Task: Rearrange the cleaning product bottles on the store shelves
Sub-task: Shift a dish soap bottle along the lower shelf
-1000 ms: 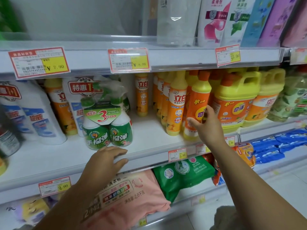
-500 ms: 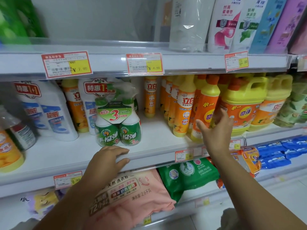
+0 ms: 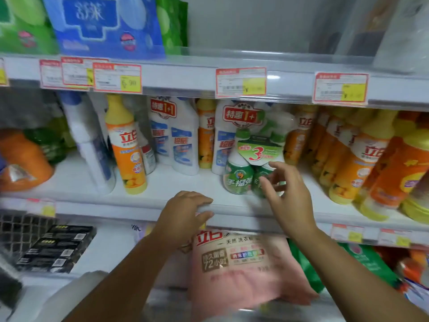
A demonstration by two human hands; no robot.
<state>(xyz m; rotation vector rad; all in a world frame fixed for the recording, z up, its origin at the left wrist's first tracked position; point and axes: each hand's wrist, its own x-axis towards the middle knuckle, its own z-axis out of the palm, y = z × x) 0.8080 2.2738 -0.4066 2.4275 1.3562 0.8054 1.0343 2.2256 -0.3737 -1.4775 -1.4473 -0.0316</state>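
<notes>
A green spray-bottle multipack [image 3: 241, 175] with a "3" card stands on the middle shelf [image 3: 185, 182]. My right hand [image 3: 285, 191] is just in front of its right bottle, fingers spread, at or nearly touching it and holding nothing. My left hand [image 3: 185, 212] rests on the shelf's front edge, fingers curled over the lip. Left of the pack a single orange-and-yellow dish soap bottle [image 3: 128, 147] stands alone. White "1+1" bleach bottles [image 3: 174, 135] are behind. More orange dish soap bottles [image 3: 348, 159] fill the right side.
A pink laundry powder bag [image 3: 241, 268] and a green bag [image 3: 362, 263] lie on the shelf below. Black boxes [image 3: 55, 247] sit lower left. An orange jug [image 3: 21, 161] is at far left. Blue and green packs [image 3: 102, 22] occupy the top shelf.
The view has swung left. My right hand has left the orange bottles on the right and come to the green spray multipack. My left hand stays on the shelf edge.
</notes>
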